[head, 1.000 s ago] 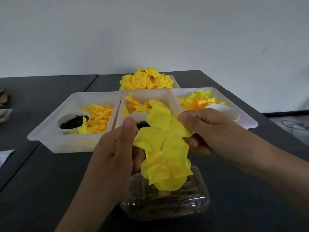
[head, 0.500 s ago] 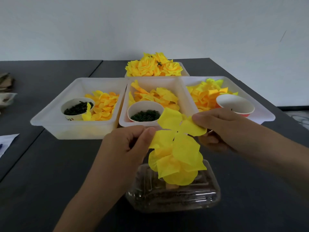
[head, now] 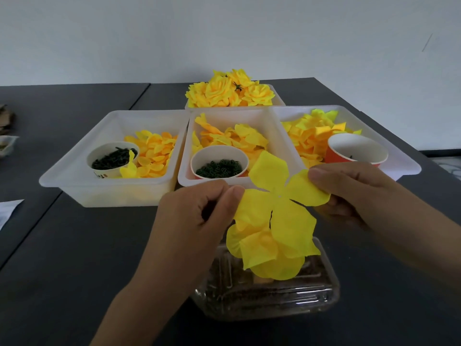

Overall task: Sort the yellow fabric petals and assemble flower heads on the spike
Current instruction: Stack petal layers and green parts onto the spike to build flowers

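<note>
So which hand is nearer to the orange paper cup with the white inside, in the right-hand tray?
The right hand. It sits just in front of the orange paper cup, pinching the yellow fabric petal piece. The left hand pinches the piece's opposite side, farther left.

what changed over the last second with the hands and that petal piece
The left hand shifted its pinch on the four-lobed petal piece from thumb upright to thumb lying sideways, spreading it flatter. The right hand stayed pinching the right lobe. The petal stack, clear container and trays did not move on the table; only the camera shifted.
</note>
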`<state>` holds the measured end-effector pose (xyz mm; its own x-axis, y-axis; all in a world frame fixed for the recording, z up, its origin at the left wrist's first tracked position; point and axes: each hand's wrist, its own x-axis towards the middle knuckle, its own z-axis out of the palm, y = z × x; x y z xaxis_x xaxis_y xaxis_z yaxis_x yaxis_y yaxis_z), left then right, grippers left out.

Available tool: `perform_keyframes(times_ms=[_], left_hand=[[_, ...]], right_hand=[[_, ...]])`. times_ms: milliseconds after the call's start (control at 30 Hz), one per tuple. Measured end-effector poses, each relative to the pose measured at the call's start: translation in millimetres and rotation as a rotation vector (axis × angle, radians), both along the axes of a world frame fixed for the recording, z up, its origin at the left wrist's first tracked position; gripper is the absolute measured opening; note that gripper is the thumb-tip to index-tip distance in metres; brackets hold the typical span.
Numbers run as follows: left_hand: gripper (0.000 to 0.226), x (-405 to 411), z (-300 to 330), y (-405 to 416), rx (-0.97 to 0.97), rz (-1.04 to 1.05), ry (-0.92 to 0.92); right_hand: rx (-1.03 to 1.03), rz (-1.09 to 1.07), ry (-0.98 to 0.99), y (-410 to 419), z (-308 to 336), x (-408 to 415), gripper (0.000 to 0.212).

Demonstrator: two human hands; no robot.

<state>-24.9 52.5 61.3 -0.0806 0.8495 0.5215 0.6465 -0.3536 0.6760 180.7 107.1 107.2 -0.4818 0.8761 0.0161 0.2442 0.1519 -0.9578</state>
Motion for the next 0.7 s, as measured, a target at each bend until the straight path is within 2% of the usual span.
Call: perform_keyframes(times_ms=[167, 333, 467, 700], left_hand=[[0.046, -2.4, 2.3, 4.5, -0.005, -0.011, -0.015], [0.046, -3.3, -2.8, 7.5, -0.022, -0.041, -0.063], [0.051, -4.6, -4.2, 11.5, -0.039, -0.065, -0.078], [0.048, -2.3, -10.3, 15.4, -0.078, -0.073, -0.134]], right_hand=[[-0.080, -0.029, -0.003, 5.2, 1.5, -3.1, 0.048], [-0.165, -0.060, -0.040, 6.0, -3.4, -3.3, 0.044], [-0.183, -0.072, -0.032, 7.7, -2.5, -4.5, 0.044], [-0.191, -0.079, -0.061, 12.4, -4.2, -7.4, 0.048]])
